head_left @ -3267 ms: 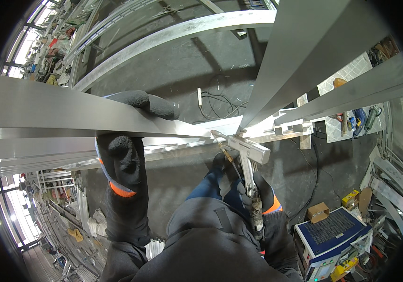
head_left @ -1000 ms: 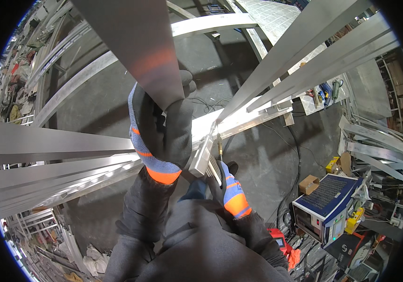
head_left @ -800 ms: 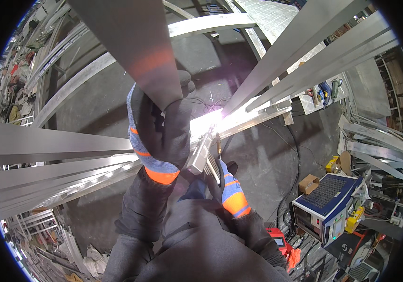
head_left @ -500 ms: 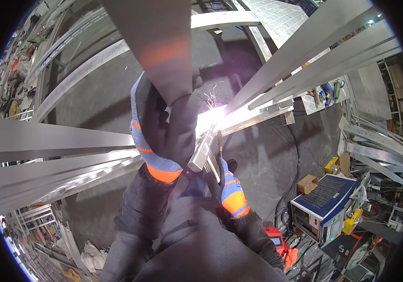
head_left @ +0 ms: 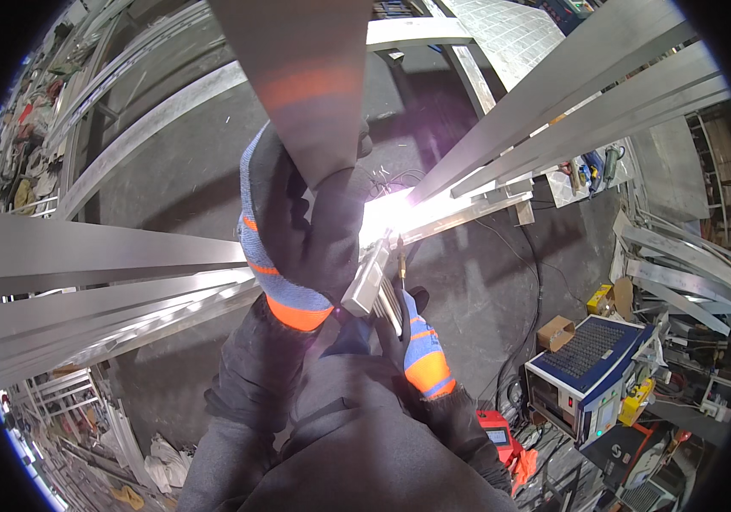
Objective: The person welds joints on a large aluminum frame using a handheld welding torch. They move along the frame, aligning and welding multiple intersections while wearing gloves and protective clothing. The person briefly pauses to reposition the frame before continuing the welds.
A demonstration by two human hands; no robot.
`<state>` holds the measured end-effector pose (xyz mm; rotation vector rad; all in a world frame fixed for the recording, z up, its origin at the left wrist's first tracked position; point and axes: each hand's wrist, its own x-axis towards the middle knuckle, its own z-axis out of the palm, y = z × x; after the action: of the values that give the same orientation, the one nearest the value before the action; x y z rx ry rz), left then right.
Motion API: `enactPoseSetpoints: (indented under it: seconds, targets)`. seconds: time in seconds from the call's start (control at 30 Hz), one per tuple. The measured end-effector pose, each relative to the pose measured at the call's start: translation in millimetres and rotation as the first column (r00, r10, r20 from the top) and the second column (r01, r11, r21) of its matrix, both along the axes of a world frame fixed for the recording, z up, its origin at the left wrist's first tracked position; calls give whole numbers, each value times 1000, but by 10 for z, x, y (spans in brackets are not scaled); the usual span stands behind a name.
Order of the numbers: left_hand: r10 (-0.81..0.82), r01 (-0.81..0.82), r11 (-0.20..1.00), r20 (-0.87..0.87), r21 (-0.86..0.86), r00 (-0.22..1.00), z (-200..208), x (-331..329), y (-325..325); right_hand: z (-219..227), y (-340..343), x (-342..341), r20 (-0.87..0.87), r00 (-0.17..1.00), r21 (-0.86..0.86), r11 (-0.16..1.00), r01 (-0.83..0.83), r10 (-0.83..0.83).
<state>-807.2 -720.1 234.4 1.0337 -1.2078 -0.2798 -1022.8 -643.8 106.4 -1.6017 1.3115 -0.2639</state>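
Metal post (head_left: 306, 77) comes down from top centre, clamped in the left gloved hand (head_left: 284, 218). Blue-topped cabinet (head_left: 591, 348) stands at lower right. Silver welding torch (head_left: 369, 279) sits mid-frame, its handle gripped by the right gloved hand (head_left: 422, 346), nose toward a white glare (head_left: 391, 212).

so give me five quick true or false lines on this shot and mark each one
The left hand, gloved in black, blue and orange, grips a long grey metal bar. True.
The right hand, similarly gloved, is empty. False: it holds a silver metal torch-like tool.
A brilliant white glare shows near the tool's tip. True.
The left hand is lower in the picture than the right hand. False: it is higher.
A boxy blue-and-white machine stands at the picture's right side. True.
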Motion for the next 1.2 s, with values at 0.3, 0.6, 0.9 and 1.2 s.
enactPoseSetpoints:
  seconds: [0.3,0.6,0.9,1.2]
  targets:
    - [160,-160,987,193,-16,968,-53,13,35,-52,62,-132,128,991,49,998,39,-46]
    - [182,-168,970,-67,174,981,-588,-236,76,111,294,-1147,145,984,-92,989,113,-99]
    - [386,-329,885,-125,329,914,-988,-382,13,-803,122,-2312,-29,891,-7,892,453,-453]
    - [812,-801,508,136,317,568,-1305,-534,62,-908,-848,-3494,151,790,209,800,562,-594]
